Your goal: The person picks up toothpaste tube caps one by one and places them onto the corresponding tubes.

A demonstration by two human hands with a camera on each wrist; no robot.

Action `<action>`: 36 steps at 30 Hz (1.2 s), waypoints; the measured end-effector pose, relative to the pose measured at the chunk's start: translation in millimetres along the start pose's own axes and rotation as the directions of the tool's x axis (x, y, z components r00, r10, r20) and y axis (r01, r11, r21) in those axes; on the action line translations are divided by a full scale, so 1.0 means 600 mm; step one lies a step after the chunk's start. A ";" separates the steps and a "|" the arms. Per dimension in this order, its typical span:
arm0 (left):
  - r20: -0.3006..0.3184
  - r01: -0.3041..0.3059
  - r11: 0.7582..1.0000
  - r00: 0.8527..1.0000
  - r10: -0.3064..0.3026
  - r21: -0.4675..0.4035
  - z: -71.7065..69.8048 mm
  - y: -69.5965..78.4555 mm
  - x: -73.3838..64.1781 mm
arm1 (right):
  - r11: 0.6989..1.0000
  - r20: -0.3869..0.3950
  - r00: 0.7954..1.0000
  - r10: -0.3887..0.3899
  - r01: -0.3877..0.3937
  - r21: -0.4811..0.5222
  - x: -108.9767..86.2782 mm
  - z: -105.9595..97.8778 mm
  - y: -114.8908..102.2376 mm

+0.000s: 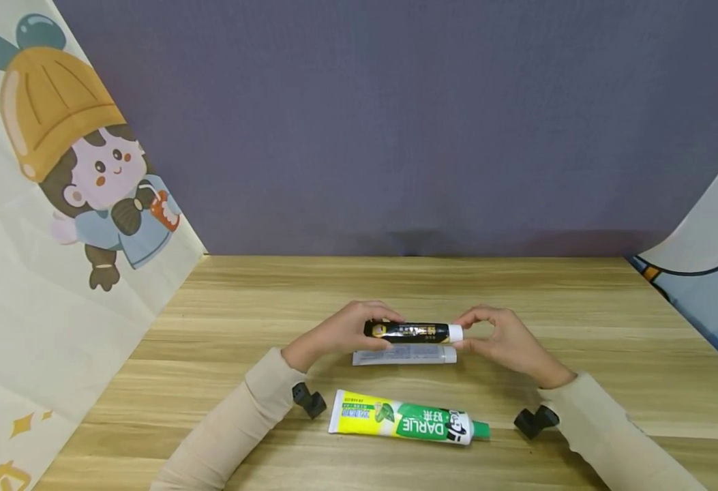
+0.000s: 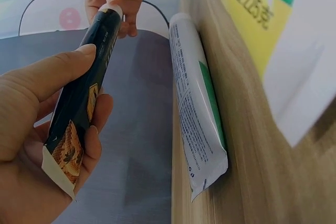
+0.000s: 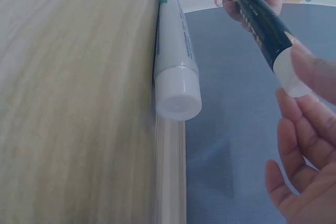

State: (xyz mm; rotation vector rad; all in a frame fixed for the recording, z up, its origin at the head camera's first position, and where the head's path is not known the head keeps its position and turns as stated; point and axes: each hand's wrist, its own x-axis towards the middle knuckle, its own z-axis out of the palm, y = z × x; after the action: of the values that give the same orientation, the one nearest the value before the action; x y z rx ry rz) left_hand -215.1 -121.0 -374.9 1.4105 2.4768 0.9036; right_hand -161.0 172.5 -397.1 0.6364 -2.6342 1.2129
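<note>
A black toothpaste tube (image 1: 416,333) with gold markings is held level above the table, its white cap (image 3: 287,73) pointing to the right. My left hand (image 1: 351,329) grips the tube's body near the flat crimped end, thumb on one side and fingers curled round the other. At the opposite end, the thumb and fingertips of my right hand (image 1: 506,341) pinch the cap. Just nearer than the black tube, a white toothpaste tube (image 1: 403,354) with small print lies on the table, cap to the right; a green patch shows on it in the left wrist view.
Closer to me lies a larger yellow and green toothpaste tube (image 1: 404,417) marked DARLIE, its green cap to the right. The wood-grain table (image 1: 260,300) ends at a dark grey-blue panel (image 1: 420,129). Sheets with cartoon prints (image 1: 113,170) hang at both sides.
</note>
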 end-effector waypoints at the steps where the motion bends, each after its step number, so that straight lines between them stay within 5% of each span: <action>1: -0.001 0.001 1.000 1.000 -0.001 -0.002 0.000 0.000 0.000 | 1.000 0.000 1.000 0.004 -0.004 0.003 0.000 0.000 0.000; 22: -0.062 -0.006 1.000 0.998 0.006 -0.009 0.008 -0.012 0.002 | 0.998 0.000 0.999 0.035 -0.035 0.047 0.001 -0.001 0.010; 36: -0.079 0.096 0.994 0.992 -0.100 -0.057 0.006 -0.031 0.015 | 0.996 -0.016 0.999 -0.039 0.040 0.076 0.000 -0.010 0.036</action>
State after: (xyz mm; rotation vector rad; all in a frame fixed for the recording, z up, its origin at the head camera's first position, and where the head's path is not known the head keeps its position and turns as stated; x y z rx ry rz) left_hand -232.3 -119.1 -386.7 1.2479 2.5349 1.0177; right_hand -171.1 189.5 -407.9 0.6865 -2.5610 1.3069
